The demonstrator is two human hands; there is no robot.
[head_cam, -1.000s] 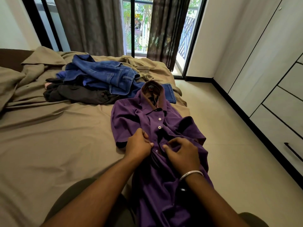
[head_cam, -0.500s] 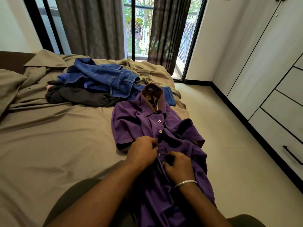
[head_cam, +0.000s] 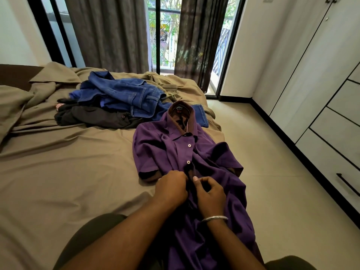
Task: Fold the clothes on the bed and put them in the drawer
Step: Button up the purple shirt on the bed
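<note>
Both hands, left hand (head_cam: 171, 189) and right hand (head_cam: 211, 193), pinch the purple shirt (head_cam: 165, 152) placket; align the edges flat before buttoning.

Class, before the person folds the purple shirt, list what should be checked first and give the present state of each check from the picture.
1. Purple shirt lies front up on the bed: ok.
2. Front buttoned: not ok; two white buttons show closed, and the left hand and right hand pinch the placket below them.
3. Shirt fully on the bed: not ok; its lower part lies over the person's lap, at the bed's edge.
4. Sleeves flat: not ok; both are rumpled.
5. Room on the bed for folding: ok; the blue jeans and dark garment lie apart, further back.
6. Drawer open: not ok; the fronts are closed.
</note>
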